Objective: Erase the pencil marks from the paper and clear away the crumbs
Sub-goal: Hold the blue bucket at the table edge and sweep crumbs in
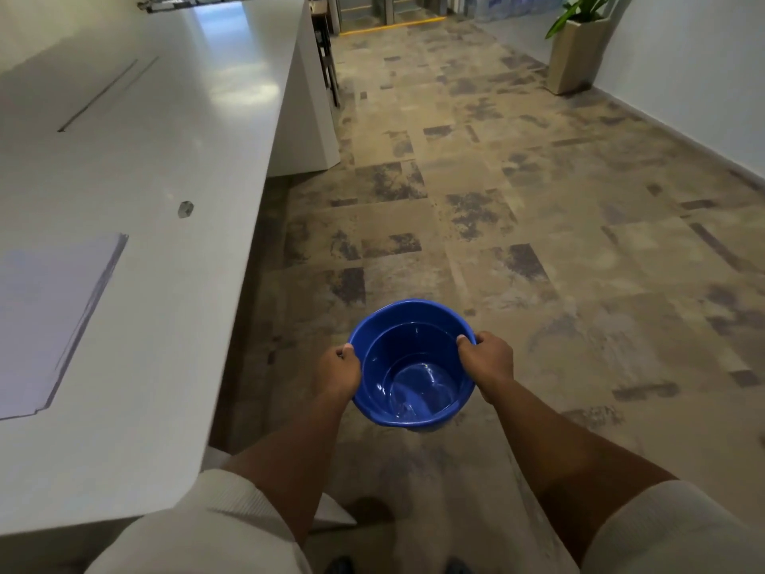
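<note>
a long white counter fills the left side of the frame, running toward the upper left, with a thin dark slot in its top and one small round hole near the middle left. one sheet of paper lies flat on it at the left edge of the frame, near the counter's front edge; no marks or crumbs can be made out on it. the rest of the frame is patchy beige and grey carpet floor. one plant in a tall pale pot stands in the upper right against a light wall. at lower centre, one blue bucket is held over the floor, well apart from the paper. the left hand grasps its left rim and the right hand grasps its right rim, fingers curled over the edge.
</note>
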